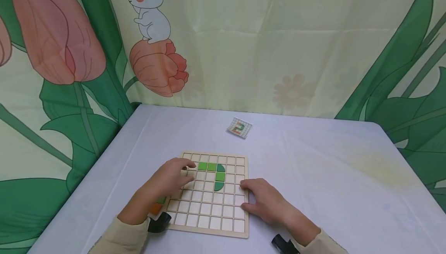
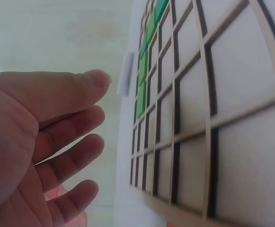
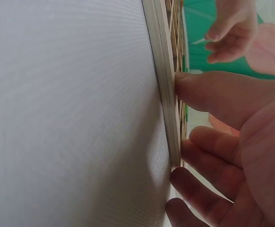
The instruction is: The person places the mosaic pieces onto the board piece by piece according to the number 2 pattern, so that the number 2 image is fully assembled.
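Observation:
A wooden grid board [image 1: 205,208] lies on the table. Two bright green squares [image 1: 207,166], a dark green rounded piece [image 1: 220,167], another green square [image 1: 220,176] and a second dark green rounded piece [image 1: 218,186] sit in its cells. My left hand [image 1: 170,176] hovers over the board's upper left, thumb and fingers apart; nothing shows between them in the left wrist view. At the right edge of the board, my right hand [image 1: 265,199] rests its thumb and fingertips on the frame [image 3: 168,94], fingers loosely bent.
Behind the board lies a small card [image 1: 239,127] with a coloured grid pattern. Orange [image 1: 155,208] and green pieces [image 1: 162,200] are partly hidden beneath my left forearm. A flower-printed curtain [image 1: 244,52] hangs behind the white table [image 1: 313,161].

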### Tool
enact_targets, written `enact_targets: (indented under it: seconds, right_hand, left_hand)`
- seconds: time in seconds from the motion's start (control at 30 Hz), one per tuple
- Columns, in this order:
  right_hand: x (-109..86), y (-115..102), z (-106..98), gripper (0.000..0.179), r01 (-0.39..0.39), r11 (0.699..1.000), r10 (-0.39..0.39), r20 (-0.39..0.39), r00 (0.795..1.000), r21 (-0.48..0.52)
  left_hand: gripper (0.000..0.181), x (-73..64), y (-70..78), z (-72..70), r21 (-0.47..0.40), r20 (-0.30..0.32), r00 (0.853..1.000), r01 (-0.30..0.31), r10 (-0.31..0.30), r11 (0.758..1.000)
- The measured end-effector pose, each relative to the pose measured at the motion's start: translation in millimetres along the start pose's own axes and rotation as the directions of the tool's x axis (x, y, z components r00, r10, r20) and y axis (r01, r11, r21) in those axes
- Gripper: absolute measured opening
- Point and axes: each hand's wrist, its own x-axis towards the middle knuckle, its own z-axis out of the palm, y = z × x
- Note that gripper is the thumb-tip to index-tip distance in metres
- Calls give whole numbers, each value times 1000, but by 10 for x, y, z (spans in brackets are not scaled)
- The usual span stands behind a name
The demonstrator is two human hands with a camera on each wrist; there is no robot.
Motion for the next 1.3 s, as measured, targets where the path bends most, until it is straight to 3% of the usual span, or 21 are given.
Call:
enact_targets:
  seconds: [0.23,0.53,0.9,1.3]
  right_hand:
    - [-1,-6,6,45,9,1000,-9,-2,1000,-2]
    - [-3,-20,0,46,-17,1000,17,8,1000,-4]
    - [6,-10,-18,47,-32,999,32,12,999,1]
    - [3,-10,2,46,-46,999,45,14,999,10]
  left_hand:
    - [32,-138,-262,-110,-15,-19,999,35,-35,999]
    - [38,-266,-463,-204,-128,52,974,224,-219,966]
    - [31,-305,-589,-242,-32,47,986,162,-160,986]
    - [35,-346,-672,-214,-42,52,991,123,-121,992]
